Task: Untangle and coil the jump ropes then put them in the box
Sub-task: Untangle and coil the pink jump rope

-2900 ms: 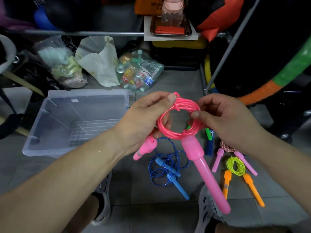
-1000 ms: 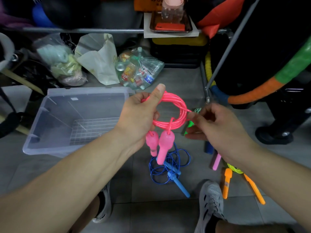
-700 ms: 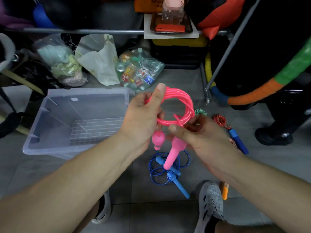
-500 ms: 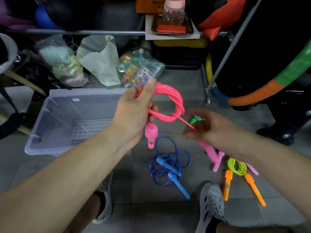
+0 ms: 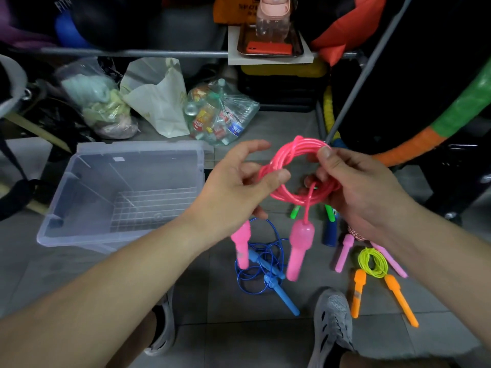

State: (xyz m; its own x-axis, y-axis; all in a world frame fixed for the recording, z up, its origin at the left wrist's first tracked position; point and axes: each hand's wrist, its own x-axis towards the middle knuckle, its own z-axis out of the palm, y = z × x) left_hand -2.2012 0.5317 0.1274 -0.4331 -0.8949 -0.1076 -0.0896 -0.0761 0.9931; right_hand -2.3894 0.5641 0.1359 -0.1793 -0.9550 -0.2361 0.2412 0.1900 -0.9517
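1. L hand (image 5: 233,192) is pinching the pink rope coil (image 5: 285,193) at its 9 o'clock edge, thumb over the strands, index sticking out straight.
2. R hand (image 5: 356,187) is gripping the coil's 2–3 o'clock side, thumb on top, fingers (image 5: 309,179) curling behind.
3. Coil is hanging in the air betw. both hands; its two pink handles (image 5: 299,248) are dangling at 6 o'clock.
4. Clear box (image 5: 87,179) is sitting open-topped on the floor (image 5: 212,335) at 9 o'clock of the coil, well apart.
5. Blue rope (image 5: 260,266) is lying loose on the floor at 6 o'clock, under the handles; yellow-green rope (image 5: 372,261) w/ orange handles is lying coiled at 4 o'clock.
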